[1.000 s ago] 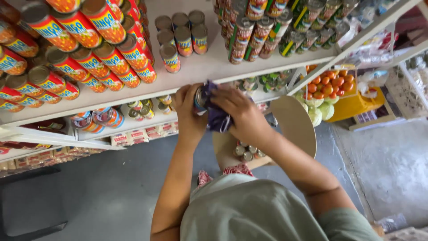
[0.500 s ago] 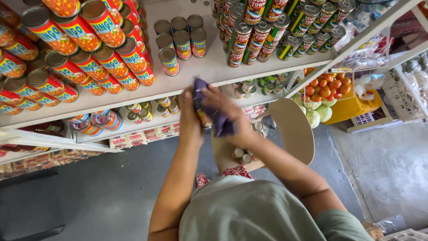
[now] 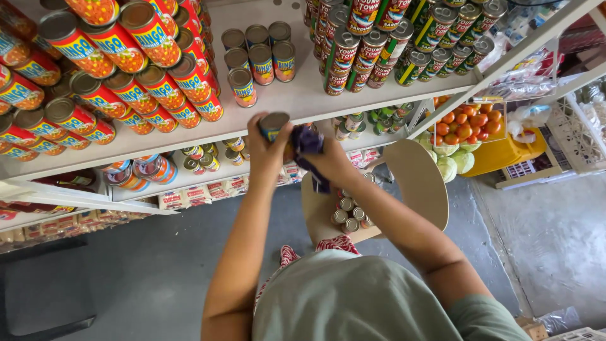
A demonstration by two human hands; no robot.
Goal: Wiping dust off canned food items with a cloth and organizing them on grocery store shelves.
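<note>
Left hand clamped round a can, held upright just off the shelf's front edge, lid up. Right hand closed on a purple cloth, touching the can's right side (left is nearer the shelf)

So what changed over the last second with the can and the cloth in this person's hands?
The left hand has turned the can so its lid now shows, where the purple cloth covered it earlier. The right hand has slid the cloth off to the can's right side. Both hands keep their hold, in front of the shelf; the cans there have not moved.
</note>
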